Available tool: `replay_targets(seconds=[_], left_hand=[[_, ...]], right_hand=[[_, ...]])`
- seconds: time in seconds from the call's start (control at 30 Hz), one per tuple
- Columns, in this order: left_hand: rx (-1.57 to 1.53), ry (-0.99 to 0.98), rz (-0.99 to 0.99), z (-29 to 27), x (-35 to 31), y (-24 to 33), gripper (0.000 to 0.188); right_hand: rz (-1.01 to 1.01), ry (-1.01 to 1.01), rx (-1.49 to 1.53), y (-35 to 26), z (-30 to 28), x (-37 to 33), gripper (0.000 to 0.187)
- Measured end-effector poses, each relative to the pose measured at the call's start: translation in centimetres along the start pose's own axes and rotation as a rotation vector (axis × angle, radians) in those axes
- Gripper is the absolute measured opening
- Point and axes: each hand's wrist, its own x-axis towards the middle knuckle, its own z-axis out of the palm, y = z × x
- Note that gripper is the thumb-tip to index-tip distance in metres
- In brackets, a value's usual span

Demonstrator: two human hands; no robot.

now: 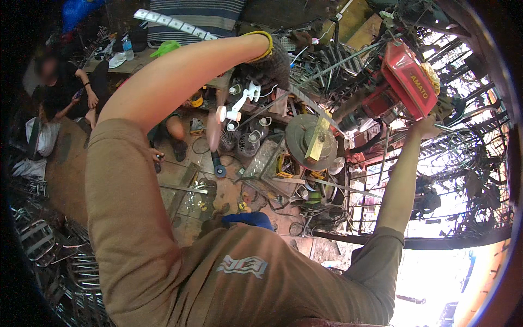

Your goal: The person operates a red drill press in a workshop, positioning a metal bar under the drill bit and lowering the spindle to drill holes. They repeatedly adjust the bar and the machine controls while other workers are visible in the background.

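Observation:
My left hand (268, 68), in a dark knitted glove with a yellow cuff, reaches forward across the bench. It is closed on a flat metal bar (321, 111), though the glove hides most of the fingers. This bar slants right toward the chuck of a red drill press (406, 82). A light punched strip (174, 24) emerges beyond my left forearm, seemingly the same bar. My bare right hand (426, 126) is closed at the side of the press, on what looks like its lever. Below the chuck sits a round metal table (298, 136) carrying a yellowish flat piece (319, 137).
A small white fan (234, 113) stands ahead, near several clear jugs (251, 143). An angle grinder (219, 170) is on the floor. Another person (60, 82) sits at far left. Metal racks (81, 272) pile up at lower left; a barred grille (436, 180) is right.

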Motion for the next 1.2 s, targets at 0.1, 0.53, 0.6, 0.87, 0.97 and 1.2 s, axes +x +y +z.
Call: replay_targets(seconds=[0.1, 0.53, 0.6, 0.87, 0.97, 1.2], left_hand=[[0.215, 0.139, -0.015, 0.9, 0.3, 0.5, 0.028], [-0.071, 0.588, -0.131, 13.1, -1.1, -1.1, 0.053], [-0.116, 0.604, -0.146, 15.5, -0.4, -0.8, 0.054], [-0.352, 0.831, -0.119, 26.4, 2.6, 1.7, 0.040], [-0.339, 0.753, -0.180, 29.2, 3.9, 3.0, 0.042], [-0.540, 0.975, -0.105, 34.4, 6.3, 6.5, 0.051]], right_hand=[[-0.006, 0.054, -0.034, 1.5, 0.1, 0.9, 0.047], [-0.302, -0.222, -0.149, 5.6, 0.2, -3.1, 0.026], [-0.422, -0.231, -0.233, 6.0, -0.1, -2.6, 0.024], [-0.428, -0.190, -0.144, 9.4, 0.3, -0.6, 0.024], [-0.087, -0.227, 0.142, 8.5, 0.3, -1.3, 0.035], [-0.606, -0.201, -0.416, 7.8, -0.3, -1.3, 0.037]])
